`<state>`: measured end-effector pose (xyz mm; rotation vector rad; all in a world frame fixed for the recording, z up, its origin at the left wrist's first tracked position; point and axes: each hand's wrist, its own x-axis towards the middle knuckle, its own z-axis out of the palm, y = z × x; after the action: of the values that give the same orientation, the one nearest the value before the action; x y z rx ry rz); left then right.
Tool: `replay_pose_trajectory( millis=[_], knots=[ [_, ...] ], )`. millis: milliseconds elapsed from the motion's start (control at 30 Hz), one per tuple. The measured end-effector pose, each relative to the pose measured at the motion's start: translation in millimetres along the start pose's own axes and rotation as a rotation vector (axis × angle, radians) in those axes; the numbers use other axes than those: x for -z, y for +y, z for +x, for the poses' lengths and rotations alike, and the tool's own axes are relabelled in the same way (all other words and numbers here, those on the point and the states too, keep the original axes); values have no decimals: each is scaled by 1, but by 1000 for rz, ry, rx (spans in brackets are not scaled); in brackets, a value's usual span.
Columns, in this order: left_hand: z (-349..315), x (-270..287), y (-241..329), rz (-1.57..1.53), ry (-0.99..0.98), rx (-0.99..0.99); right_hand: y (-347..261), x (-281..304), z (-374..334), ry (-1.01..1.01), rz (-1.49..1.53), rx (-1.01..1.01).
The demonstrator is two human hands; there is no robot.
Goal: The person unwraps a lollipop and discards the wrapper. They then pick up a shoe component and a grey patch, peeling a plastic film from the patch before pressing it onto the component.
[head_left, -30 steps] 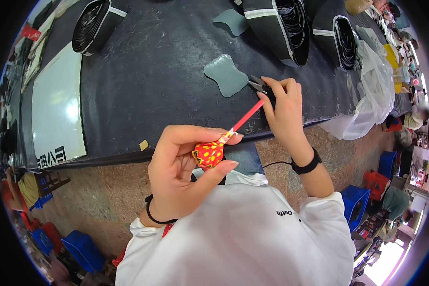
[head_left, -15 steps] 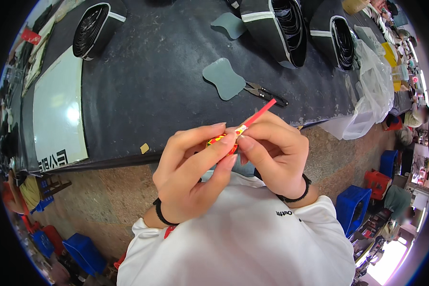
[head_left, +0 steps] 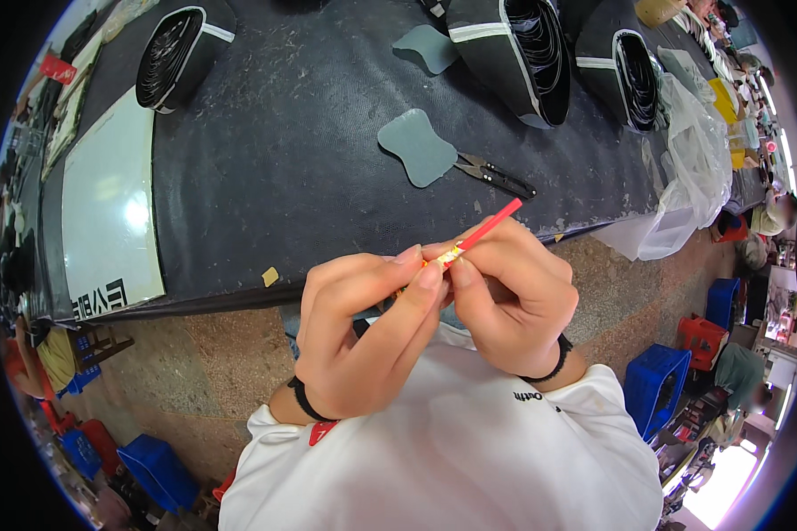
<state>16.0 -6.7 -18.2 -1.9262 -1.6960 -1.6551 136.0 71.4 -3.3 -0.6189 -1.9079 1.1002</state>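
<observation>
Scuffed black table (head_left: 266, 186) out front, snips (head_left: 505, 181) lying on it; by its near edge, left hand (head_left: 372, 332) and right hand (head_left: 518, 301) both pinch a wrapped lollipop (head_left: 450, 257), red stick (head_left: 494, 220) poking out.

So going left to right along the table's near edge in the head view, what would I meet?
White board, tan scrap, left hand, right hand, clear plastic bag. The lollipop overlaps the hands, so it's left out.
</observation>
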Motion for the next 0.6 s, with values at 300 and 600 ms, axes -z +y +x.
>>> replay_pose_trajectory(
  millis=[300, 600],
  knots=[
    [-1, -2, -1, -35, 38, 60, 4, 1, -2, -15, 438, -223],
    [5, 1, 3, -247, -59, 372, 10, -3, 2, -95, 152, -90]
  ],
)
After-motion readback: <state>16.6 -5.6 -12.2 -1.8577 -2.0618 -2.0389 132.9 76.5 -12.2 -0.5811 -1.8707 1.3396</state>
